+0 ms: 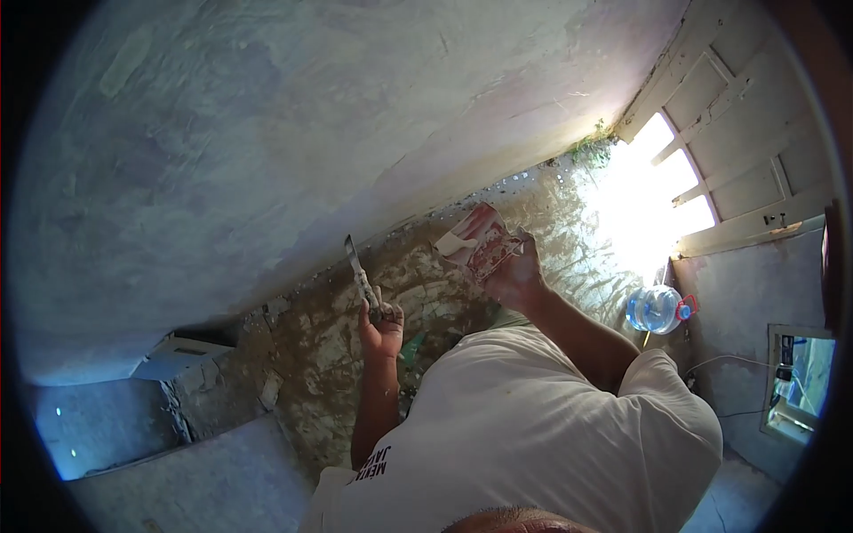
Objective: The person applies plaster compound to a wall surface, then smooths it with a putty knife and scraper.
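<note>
My left hand (382, 333) is closed round the handle of a putty knife (360, 275), which is smeared with white paste. Its blade points up toward the pale plastered wall (222, 160) and overlaps the wall's lower edge in this view. In my right hand (517, 277) is a red, box-like holder (489, 249) streaked with white. A lump of whitish paste (455, 244) sits at its left end. The holder is tilted in front of my body, to the right of the knife.
The floor (311, 355) is brown and splashed with white. A large blue water bottle (656, 309) with a red handle stands at the right. Behind it is a panelled door (737, 124) with bright light through its gaps. A grey box-like object (182, 351) is at the left.
</note>
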`<state>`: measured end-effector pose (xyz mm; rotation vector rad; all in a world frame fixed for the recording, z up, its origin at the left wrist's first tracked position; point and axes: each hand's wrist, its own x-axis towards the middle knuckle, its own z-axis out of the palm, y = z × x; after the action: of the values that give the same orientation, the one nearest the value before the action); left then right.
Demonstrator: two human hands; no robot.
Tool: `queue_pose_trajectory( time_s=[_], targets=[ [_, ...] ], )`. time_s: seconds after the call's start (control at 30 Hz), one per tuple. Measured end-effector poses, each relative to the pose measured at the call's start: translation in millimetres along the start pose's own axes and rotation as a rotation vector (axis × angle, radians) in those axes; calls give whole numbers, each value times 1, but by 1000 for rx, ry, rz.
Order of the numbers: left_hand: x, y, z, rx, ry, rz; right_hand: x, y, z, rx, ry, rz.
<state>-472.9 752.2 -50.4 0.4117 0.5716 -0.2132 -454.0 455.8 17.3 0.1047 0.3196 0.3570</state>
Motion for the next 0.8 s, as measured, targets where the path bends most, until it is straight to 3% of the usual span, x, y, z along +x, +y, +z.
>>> queue_pose_trajectory(
  time_s=[0.13,0.23,0.43,0.5,0.53,0.57,0.8],
  targets=[
    [25,-3,36,-19,47,41,31,-54,-15,-33,83,20],
    [46,-5,57,5,58,40,53,-99,-23,-35,14,127],
    [97,-16,113,47,58,68,111,-178,-5,-3,156,13],
    [101,-26,132,60,58,71,136,-205,-42,13,24,7],
    [102,-30,136,63,71,61,142,-213,-44,18,-48,1],
    [104,-35,141,66,85,50,151,-220,-45,11,75,-49],
    [127,-27,166,181,59,-10,201,-236,-39,84,176,-147]
  ],
)
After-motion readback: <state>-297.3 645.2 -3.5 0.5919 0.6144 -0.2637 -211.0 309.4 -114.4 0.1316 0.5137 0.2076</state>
